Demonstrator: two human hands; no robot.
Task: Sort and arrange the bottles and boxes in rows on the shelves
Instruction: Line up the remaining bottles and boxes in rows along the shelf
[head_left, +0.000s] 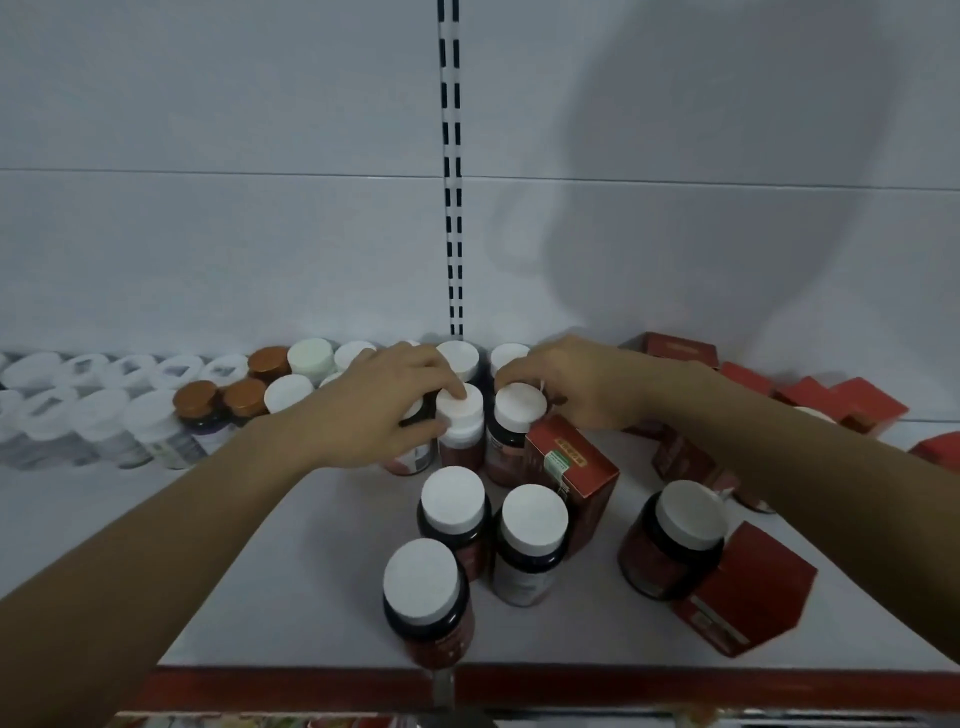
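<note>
Mid-shelf, close to the back edge | my left hand (387, 410) pinches the cap of a white-capped bottle (460, 415) | my right hand (576, 387) grips the neighbouring bottle (517, 415) by its cap, red box (571, 467) touching it | both bottles upright on the shelf (311, 519) | front bottle (421, 587) stands at the front edge

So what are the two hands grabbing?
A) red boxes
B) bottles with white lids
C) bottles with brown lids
B: the left hand pinches the lid of a white-capped bottle, and the right hand grips the lid of the neighbouring white-capped bottle.
</note>
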